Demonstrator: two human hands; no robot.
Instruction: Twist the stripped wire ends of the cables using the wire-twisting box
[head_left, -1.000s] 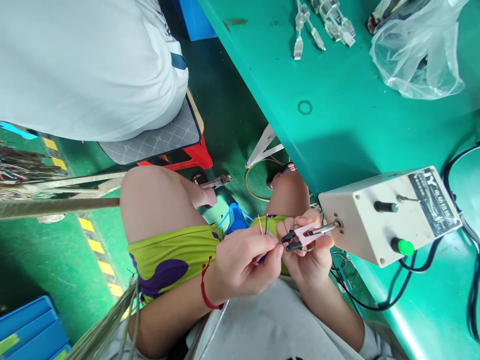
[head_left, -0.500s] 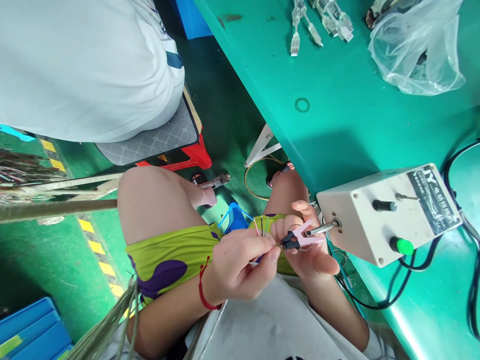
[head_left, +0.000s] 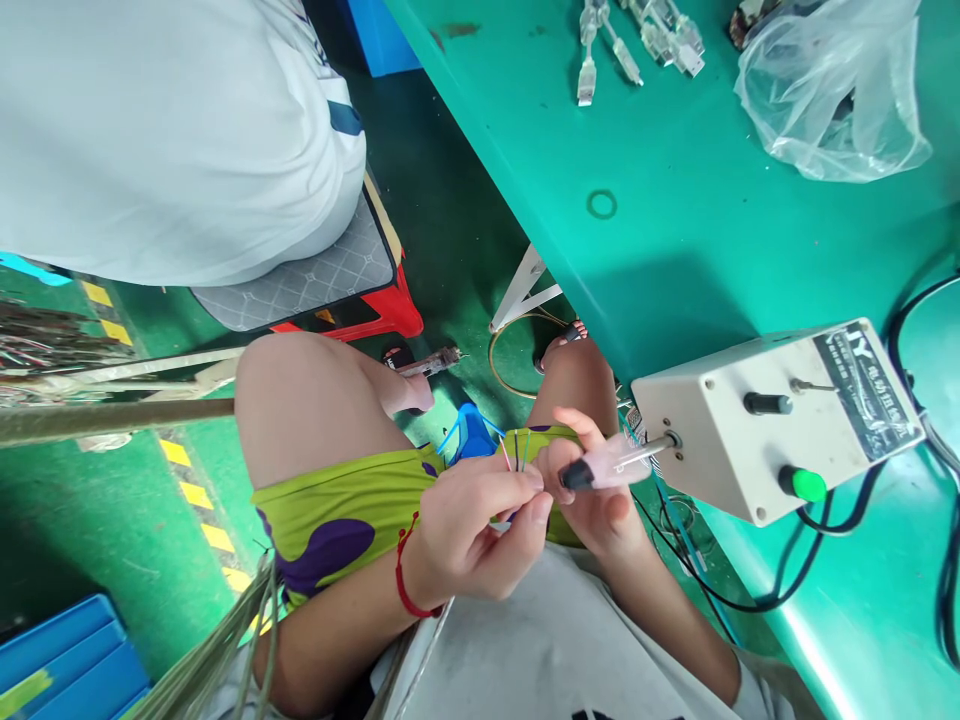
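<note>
Since half a second ago: the clip [head_left: 604, 467], which showed two parted pink arms, now reads as one smeared pink shape with a black tip; the left hand [head_left: 484, 515] has drawn slightly toward nine o'clock, away from that tip.
Left grip: thumb and forefinger are pinched together on the wires [head_left: 518, 452], a red bracelet [head_left: 400, 575] round the wrist.
Wires: the thin coloured ends stand up at about one o'clock from the left hand; whether any strand reaches the clip cannot be told.
Right grip: the right hand [head_left: 591, 515] lies open behind the clip, thumb well apart from the fingers; contact with the clip cannot be made out.
Clip: between two and three o'clock from the left hand, at the end of a metal shaft [head_left: 654, 447].
Machine box: the cream box [head_left: 705, 445] sits at three o'clock from the clip, a green knob [head_left: 810, 486] on its panel.
Green table: on the table [head_left: 675, 240], clear USB connectors [head_left: 586, 82] lie at twelve o'clock from the clip, a plastic bag [head_left: 832, 100] toward one o'clock.
Neighbour: a person in a white shirt [head_left: 180, 140] sits on a stool [head_left: 315, 280], between ten and eleven o'clock from the left hand.
</note>
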